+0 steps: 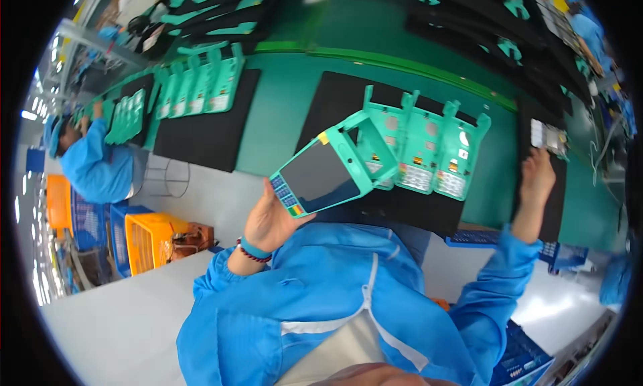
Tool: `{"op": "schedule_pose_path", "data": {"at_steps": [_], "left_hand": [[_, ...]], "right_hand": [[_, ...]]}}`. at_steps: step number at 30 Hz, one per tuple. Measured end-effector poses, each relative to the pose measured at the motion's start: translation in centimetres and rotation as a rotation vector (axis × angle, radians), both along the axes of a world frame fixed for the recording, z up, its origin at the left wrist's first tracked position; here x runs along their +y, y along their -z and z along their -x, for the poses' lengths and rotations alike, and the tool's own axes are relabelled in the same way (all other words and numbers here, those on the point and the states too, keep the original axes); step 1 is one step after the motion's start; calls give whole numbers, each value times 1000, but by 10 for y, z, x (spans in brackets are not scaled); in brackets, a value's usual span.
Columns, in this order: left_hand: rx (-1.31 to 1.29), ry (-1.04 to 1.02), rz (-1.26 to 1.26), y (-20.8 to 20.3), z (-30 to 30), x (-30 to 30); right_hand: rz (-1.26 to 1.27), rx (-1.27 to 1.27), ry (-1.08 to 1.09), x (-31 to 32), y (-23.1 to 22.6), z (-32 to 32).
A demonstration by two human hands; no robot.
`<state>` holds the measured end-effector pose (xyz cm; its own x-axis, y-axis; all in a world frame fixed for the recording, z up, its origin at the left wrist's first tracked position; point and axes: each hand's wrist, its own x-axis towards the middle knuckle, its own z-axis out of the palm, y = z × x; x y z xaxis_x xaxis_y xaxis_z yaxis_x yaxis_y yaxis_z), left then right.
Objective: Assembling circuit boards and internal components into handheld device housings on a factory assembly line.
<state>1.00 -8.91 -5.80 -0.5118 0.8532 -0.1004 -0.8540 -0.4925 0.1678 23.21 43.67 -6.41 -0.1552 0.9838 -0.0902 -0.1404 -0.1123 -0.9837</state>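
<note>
My left hand [271, 222] is closed round the keypad end of a teal payment terminal [321, 177]. The terminal is held tilted, with its dark screen and blue keys facing up and an open frame at its far end. Behind it, several teal terminal housings [429, 141] lie side by side on a black mat [415, 213], their inner sides showing; the terminal partly covers the leftmost. Far to the right, my right hand [537, 178] is stretched out with its fingers apart, at the near edge of a small pile of silvery-white parts [549, 137].
More teal housings [197, 91] lie on another black mat [194, 141] to the left. Racks of black trays [492, 41] stand along the back of the green bench [278, 111]. A co-worker in blue [100, 155] works at far left, near orange and blue crates [149, 235].
</note>
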Motion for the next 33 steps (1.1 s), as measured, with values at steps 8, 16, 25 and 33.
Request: {"op": "schedule_pose_path", "data": {"at_steps": [8,16,25,33], "left_hand": [[95,-10,-63,-4,1,-6],[465,-188,235,-18,27,-21],[1167,-540,623,-15,42,-25],[2295,-576,1174,-1,20,41]], "right_hand": [[314,209,-240,125,36,-35],[81,205,-80,78,35,-18],[-68,146,-42,-51,-22,28],[-228,136,-495,-231,-36,78]]}}
